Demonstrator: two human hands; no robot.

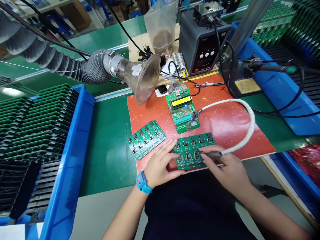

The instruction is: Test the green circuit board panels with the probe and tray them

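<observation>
The circuit board point(189, 152) lies at the near edge of the red mat point(220, 123), long axis left to right, the left hand point(160, 163) at its left end with fingers apart, the right hand's point(226, 168) fingers clamped on a cabled probe point(214, 154) pointing left over its right half.

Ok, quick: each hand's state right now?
Left hand: open, at the left edge of the circuit board between both hands.
Right hand: closed on the probe with the white cable.
</observation>
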